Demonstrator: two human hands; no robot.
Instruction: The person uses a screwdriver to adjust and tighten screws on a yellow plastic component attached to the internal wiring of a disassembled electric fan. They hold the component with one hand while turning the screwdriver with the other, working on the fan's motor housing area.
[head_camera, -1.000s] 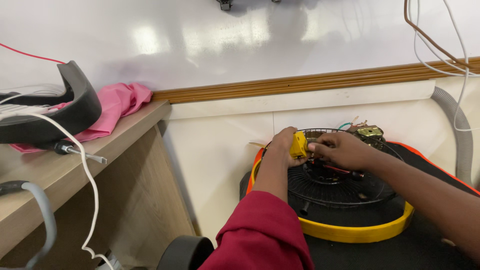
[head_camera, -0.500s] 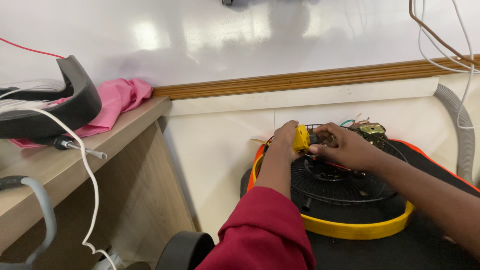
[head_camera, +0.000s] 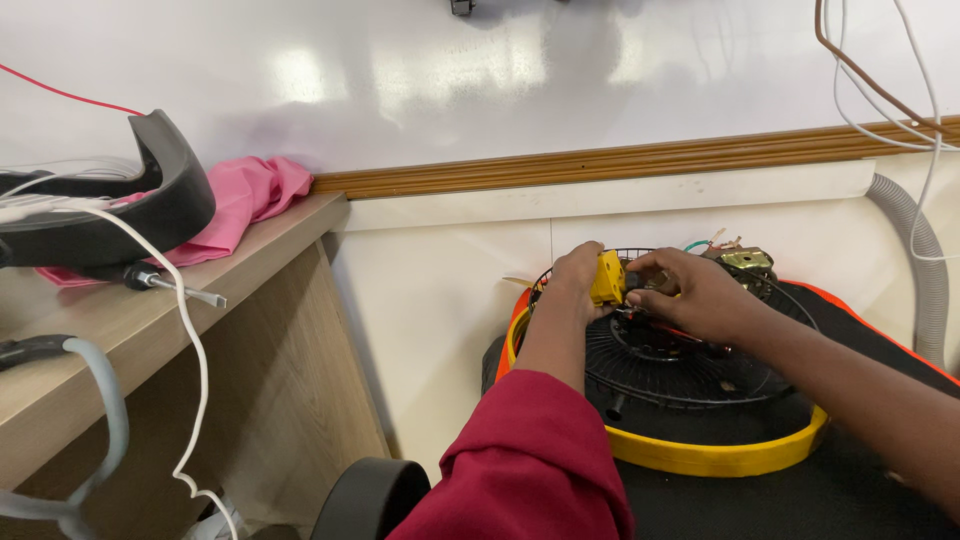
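Yellow plastic part (head_camera: 607, 279) sits at the far rim of the black wire fan grille (head_camera: 690, 360), held between both hands. Left hand (head_camera: 575, 275) has its grip clenched on the part's left side; right hand (head_camera: 690, 292) pinches it from the right (fingertips partly hidden). Grille lies in a yellow ring (head_camera: 700, 455). Wooden worktop (head_camera: 150, 320) at left carries a screwdriver (head_camera: 170, 285) and pink cloth (head_camera: 245, 205).

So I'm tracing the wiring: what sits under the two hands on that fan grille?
Under the left hand and right hand lies the black wire grille in a yellow ring. They pinch a yellow part; what lies beneath the palms is covered.
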